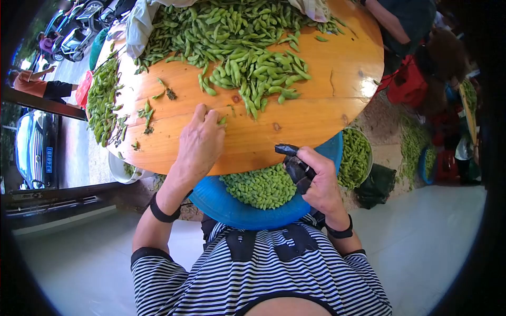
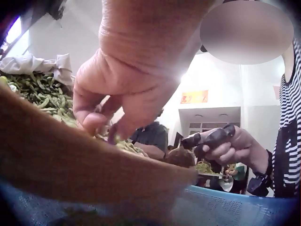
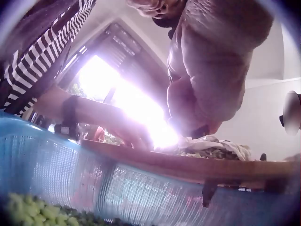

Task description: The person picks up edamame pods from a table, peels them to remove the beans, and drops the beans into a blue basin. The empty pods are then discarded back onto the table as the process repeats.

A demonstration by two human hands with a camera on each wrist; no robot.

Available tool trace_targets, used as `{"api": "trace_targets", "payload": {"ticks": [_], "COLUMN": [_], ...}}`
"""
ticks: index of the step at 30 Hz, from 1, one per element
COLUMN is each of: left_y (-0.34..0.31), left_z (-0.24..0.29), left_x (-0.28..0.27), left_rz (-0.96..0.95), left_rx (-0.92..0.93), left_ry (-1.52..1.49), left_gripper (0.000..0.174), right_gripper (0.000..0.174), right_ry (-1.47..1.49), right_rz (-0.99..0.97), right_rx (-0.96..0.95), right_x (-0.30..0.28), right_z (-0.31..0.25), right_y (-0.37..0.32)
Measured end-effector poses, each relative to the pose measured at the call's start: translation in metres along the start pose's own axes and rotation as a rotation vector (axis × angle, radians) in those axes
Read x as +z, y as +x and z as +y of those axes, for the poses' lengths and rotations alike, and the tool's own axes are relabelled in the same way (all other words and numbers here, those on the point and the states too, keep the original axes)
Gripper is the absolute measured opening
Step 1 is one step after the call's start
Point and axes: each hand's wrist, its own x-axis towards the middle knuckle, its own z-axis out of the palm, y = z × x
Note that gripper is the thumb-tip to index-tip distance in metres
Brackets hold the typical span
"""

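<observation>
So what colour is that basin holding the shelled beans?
The basin is blue; the head view shows it best.

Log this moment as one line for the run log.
left hand touches pod on wooden table | right hand grips dark tool over blue basket | pod heap farther back

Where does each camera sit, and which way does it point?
Head: on the head, facing down at the wooden table; left-hand grip and right-hand grip show.
Left wrist: under that wrist, facing across at the right-hand grip's dark tool; own fingers show.
Right wrist: low beside the blue basket, facing up; own palm shows.
Shared: every view catches the blue basket.
</observation>
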Motion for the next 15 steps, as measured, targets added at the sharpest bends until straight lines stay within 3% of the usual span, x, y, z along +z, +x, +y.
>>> {"api": "trace_targets", "payload": {"ticks": [2, 5, 7, 8, 10, 11, 12, 15], "left_y": [-0.005, -0.012, -0.021, -0.024, -0.03, -0.037, -0.041, -0.045], "left_z": [-0.005, -0.004, 0.009, 0.02, 0.048, 0.052, 0.061, 0.072], "left_x": [0.001, -0.004, -0.008, -0.01, -0.01, 0.005, 0.012, 0.025], "left_rz": [0.055, -0.05, -0.191, -0.197, -0.335, -0.332, -0.318, -0.276], "left_rx": [0.001, -0.079, -0.321, -0.321, -0.571, -0.469, -0.475, -0.507], "left_ry": [-0.036, -0.157, -0.525, -0.525, -1.219, -1.308, -1.342, -1.427], "left_gripper": [0.013, 0.012, 0.008, 0.008, 0.006, 0.006, 0.007, 0.008], "right_gripper": [0.041, 0.033, 0.03, 0.026, 0.024, 0.022, 0.021, 0.02], "right_ry": [-0.017, 0.004, 0.091, 0.172, 0.2, 0.228, 0.223, 0.255], "right_rz": [-0.009, 0.007, 0.025, 0.042, -0.013, -0.071, -0.052, -0.061], "right_rx": [0.014, 0.024, 0.038, 0.041, 0.087, 0.128, 0.053, 0.126], "right_x": [-0.002, -0.001, 0.004, 0.006, 0.005, 0.005, 0.008, 0.002], "right_z": [0.002, -0.002, -0.002, -0.002, -0.006, -0.007, -0.004, -0.004], "right_y": [0.0, 0.0, 0.001, 0.001, 0.0, 0.0, -0.002, -0.006]}}
